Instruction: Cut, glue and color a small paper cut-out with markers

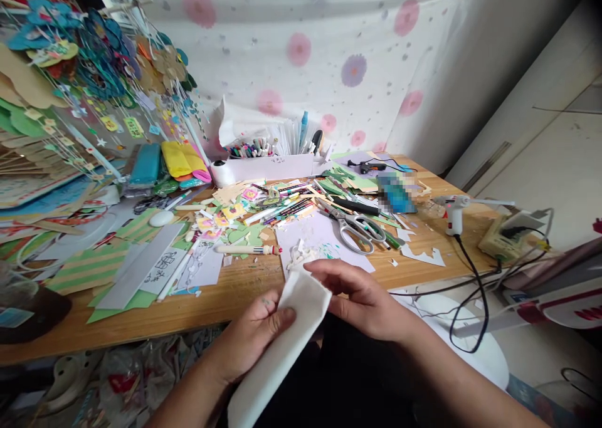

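White strip slants above our dark clothing, near the wooden table; our left hand grips it, thumb on top, while our right hand curls half-open at its far end, its hold unclear.

The lone view looks from the person's head, above and behind the fingers, facing forward and down. It sits close to the fingers and takes in the surface just beyond them and, farther past, the flowered sheet.

Wooden table, glue gun, paper scraps
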{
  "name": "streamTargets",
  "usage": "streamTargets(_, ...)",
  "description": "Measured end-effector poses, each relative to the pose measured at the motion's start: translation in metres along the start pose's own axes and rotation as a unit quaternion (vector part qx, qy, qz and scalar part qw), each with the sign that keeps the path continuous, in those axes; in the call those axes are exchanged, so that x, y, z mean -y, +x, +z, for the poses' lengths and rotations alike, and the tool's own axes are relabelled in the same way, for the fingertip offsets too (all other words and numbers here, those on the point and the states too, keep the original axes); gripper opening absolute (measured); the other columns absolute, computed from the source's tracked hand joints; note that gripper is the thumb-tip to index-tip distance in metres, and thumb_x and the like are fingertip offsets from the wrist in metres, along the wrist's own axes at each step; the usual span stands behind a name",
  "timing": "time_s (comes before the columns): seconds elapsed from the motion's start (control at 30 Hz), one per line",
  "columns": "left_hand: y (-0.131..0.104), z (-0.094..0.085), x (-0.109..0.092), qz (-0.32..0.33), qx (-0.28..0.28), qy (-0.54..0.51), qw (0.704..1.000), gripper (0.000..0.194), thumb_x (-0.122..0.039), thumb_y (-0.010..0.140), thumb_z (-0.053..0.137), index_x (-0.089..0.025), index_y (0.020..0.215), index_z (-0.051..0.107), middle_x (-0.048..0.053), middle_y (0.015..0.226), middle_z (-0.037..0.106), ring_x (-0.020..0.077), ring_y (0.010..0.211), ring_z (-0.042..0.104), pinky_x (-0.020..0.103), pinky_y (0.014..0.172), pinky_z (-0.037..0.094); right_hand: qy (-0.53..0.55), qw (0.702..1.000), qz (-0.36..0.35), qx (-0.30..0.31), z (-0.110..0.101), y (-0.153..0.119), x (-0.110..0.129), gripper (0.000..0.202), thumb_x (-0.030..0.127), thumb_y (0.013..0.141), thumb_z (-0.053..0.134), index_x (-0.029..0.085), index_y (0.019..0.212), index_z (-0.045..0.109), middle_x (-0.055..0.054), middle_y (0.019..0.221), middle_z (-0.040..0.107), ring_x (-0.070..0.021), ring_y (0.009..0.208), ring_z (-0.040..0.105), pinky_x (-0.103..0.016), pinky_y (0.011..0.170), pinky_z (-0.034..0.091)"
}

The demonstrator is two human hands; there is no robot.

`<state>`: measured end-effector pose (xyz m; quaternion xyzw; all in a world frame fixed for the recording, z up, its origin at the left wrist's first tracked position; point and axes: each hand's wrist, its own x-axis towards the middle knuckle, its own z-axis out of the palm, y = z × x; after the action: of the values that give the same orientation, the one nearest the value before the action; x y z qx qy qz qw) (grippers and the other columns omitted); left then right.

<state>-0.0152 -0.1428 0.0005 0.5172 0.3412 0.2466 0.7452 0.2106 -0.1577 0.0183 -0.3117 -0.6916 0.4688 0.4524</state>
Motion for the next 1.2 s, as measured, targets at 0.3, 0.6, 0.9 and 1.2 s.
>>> streamTargets(0.3,0.003,0.004,-0.004,0.065,0.006,0.207,0.976,0.031,-0.047,0.088,0.058,-0.017,0.090,0.063,0.003,0.084,0.066,0.0183,0.081,0.060,0.024,0.069,0.045,-0.029,0.997,-0.010,0.076,-0.009,0.007,0.006,0.013,0.032,0.082,0.071,0.019,0.085,0.071,-0.005,0.086,0.064,-0.0171,0.079,0.062,-0.029,0.071,0.051)
streamTargets(0.6,-0.003,0.019,-0.010,0.152,-0.050,0.340,0.927,0.009,-0.028,0.089,0.056,-0.023,0.088,0.064,-0.004,0.068,0.062,0.0127,0.061,0.054,0.022,0.064,0.043,0.017,0.991,0.062,-0.113,0.010,0.005,-0.017,0.031,0.045,0.079,0.074,0.019,0.075,0.057,-0.001,0.073,0.059,-0.0145,0.068,0.055,-0.026,0.062,0.046)
streamTargets(0.9,0.000,0.010,-0.008,0.134,-0.058,0.269,0.952,0.028,-0.042,0.093,0.049,-0.020,0.095,0.065,-0.001,0.077,0.061,0.0153,0.072,0.054,0.023,0.067,0.043,-0.083,0.981,0.018,-0.173,0.027,0.009,-0.010,0.018,0.024,0.079,0.068,0.021,0.076,0.050,0.002,0.069,0.057,-0.0130,0.063,0.055,-0.024,0.059,0.047)
streamTargets(1.2,0.003,0.012,-0.003,0.118,-0.082,0.291,0.946,0.024,-0.038,0.094,0.050,-0.020,0.080,0.056,-0.004,0.070,0.056,0.0116,0.065,0.048,0.021,0.060,0.037,-0.075,0.991,0.065,-0.090,0.022,0.006,0.000,0.020,0.036,0.087,0.063,0.017,0.082,0.062,-0.001,0.069,0.061,-0.0140,0.062,0.058,-0.024,0.058,0.046)
